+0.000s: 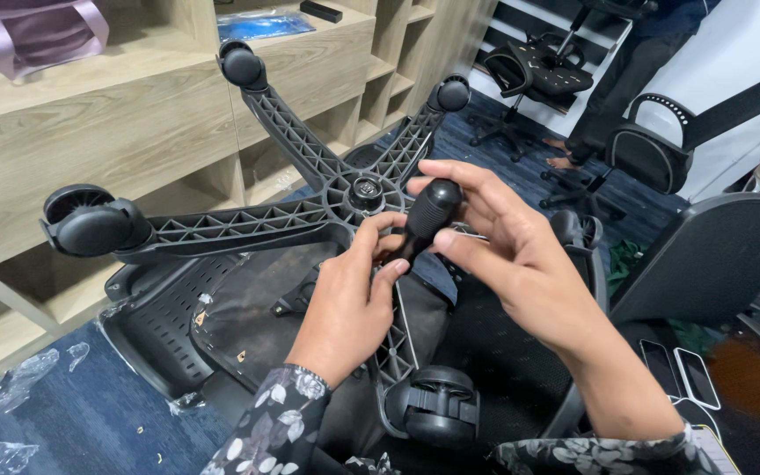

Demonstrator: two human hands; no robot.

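Between both hands, black cylinder [426, 220]: right hand [494, 233] fingers curled around its top, left hand [349, 303] pinching its lower end. Just beyond, star base [310, 207] hub, casters [90, 222] at arm ends. Farther off, wooden shelves [116, 132], office chairs [679, 132].

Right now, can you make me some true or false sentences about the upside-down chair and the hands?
1. Both hands hold a black handle. True: the left hand and right hand grip the black handle.
2. The chair base has red wheels. False: each caster wheel is black.
3. The handle is near the hub of the base. True.
4. The shelves behind are metal. False: they look wooden.
5. The floor is blue carpet. True.
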